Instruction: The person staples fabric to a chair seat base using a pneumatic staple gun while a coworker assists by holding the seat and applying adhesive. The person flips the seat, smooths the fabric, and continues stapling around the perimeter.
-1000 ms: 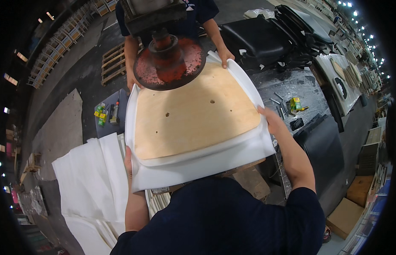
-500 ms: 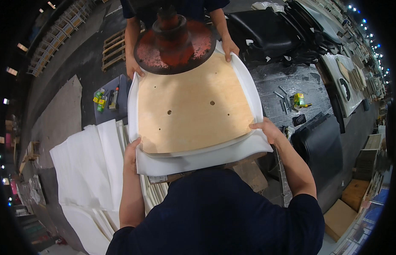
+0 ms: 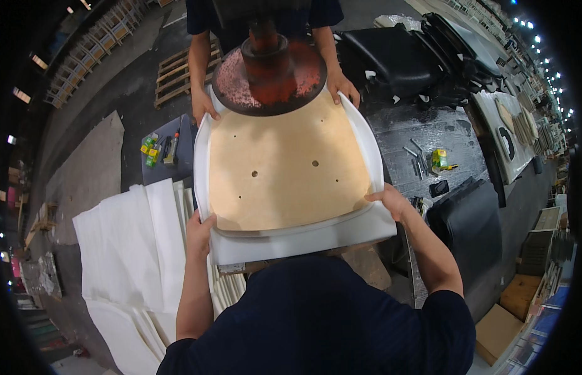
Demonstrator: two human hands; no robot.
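Clock face: centred on the plywood panel, twelve pointing away from the wearer.
Plywood panel: the drilled, round-cornered plywood panel (image 3: 285, 187) lies at the centre, on the white foam sheet (image 3: 303, 245), whose margin curls up at three and nine and shows widest at six.
Left hand: at eight o'clock, the left hand (image 3: 199, 232) is clamped on the foam edge, thumb inward by the panel's corner, fingers outside; their tips are hidden.
Right hand: at four o'clock, the right hand (image 3: 392, 203) is clamped on the foam edge, thumb reaching onto the plywood corner; the fingertips below cannot be seen.
Co-worker's hands: one hand (image 3: 204, 106) at ten and another hand (image 3: 343, 87) at one, both gripping the far corners.
Press disc: the red, worn disc (image 3: 269, 81) overhangs the twelve o'clock edge; whether it touches the wood cannot be told.
Surroundings: a white foam stack (image 3: 122, 237) past eight, metal rods (image 3: 419, 159) at three, black sheets (image 3: 397, 59) toward two.
Handling advice: matching pull at eight and four should hold the foam margin even; thumbs are best flat on the plywood corners against sliding, with all fingers clear of the disc.
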